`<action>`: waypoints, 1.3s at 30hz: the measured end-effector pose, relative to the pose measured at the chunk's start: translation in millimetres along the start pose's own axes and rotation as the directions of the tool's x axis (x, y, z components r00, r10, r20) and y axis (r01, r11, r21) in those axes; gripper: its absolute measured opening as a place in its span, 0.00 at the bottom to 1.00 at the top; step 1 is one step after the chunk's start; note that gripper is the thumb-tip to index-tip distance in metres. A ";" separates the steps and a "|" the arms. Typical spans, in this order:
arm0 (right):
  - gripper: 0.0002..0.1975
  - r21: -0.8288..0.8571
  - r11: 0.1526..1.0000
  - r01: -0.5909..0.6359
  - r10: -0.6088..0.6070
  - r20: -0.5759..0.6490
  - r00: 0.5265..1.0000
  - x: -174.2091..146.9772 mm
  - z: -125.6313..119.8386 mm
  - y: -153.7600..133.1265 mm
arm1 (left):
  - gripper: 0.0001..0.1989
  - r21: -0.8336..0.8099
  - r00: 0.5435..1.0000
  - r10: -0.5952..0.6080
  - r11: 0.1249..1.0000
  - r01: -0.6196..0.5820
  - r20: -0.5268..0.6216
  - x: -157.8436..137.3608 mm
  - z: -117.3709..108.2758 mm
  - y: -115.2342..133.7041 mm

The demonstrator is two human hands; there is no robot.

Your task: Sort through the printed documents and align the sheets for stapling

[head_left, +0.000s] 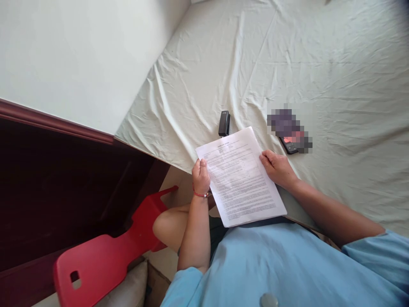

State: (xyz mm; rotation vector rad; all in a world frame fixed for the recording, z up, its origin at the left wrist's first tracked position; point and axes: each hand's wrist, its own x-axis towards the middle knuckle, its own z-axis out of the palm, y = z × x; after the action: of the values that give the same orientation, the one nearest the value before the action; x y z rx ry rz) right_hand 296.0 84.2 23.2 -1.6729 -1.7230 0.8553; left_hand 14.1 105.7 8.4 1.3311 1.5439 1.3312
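Observation:
A stack of printed paper sheets (239, 183) is held tilted above my lap at the edge of the cloth-covered surface. My left hand (201, 175) pinches its left side, with a red string bracelet on the wrist. On the right side, my right hand (278, 168) grips the sheets near the upper part, thumb on top. Just beyond the top edge of the paper lies a black stapler (224, 123), its near end close to the sheets. The fingers under the paper are hidden.
Right of the paper, a phone (290, 146) lies on the wrinkled pale sheet (303, 76), mostly blurred out by pixelation. A red plastic chair (96, 266) stands at lower left beside dark wood panelling (64, 192). A white wall (70, 55) rises at upper left.

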 end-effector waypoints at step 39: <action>0.15 0.023 1.000 0.021 -0.020 -0.028 0.999 0.3 1.7 1.0 | 0.24 0.006 1.000 -0.007 1.000 0.007 0.020 1.5 -0.5 -0.7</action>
State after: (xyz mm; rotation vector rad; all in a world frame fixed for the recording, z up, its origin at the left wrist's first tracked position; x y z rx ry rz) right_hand 295.3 84.4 21.4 -1.6412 -1.7028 0.8363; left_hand 13.1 107.0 8.0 1.3372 1.5386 1.3063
